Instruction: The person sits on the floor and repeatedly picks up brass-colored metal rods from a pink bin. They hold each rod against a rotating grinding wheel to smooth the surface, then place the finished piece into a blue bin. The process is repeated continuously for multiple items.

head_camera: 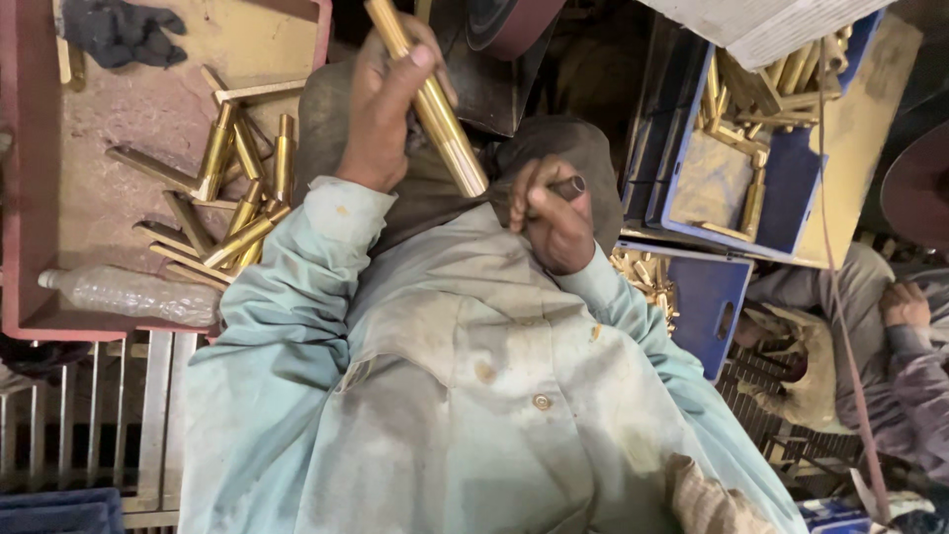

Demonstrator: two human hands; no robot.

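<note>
My left hand (381,109) is raised in front of my chest and grips a long shiny brass rod (440,119), which slants down to the right from the hand. Just below and to the right, my right hand (549,225) is closed around a small dark cylindrical piece (569,186) whose end sticks out past the fingers. The rod's lower end comes close to my right hand; I cannot tell whether they touch. A dark grey cloth (583,148) lies under both hands, over my lap. Pale green sleeves cover both my arms.
A red tray (20,198) at the left holds several brass parts (232,188), a clear plastic bottle (129,294) and a dark glove (119,30). Blue crates (791,188) with more brass pieces stand at the right. Another person's hand (905,305) is at the right edge. A metal grate (89,415) lies lower left.
</note>
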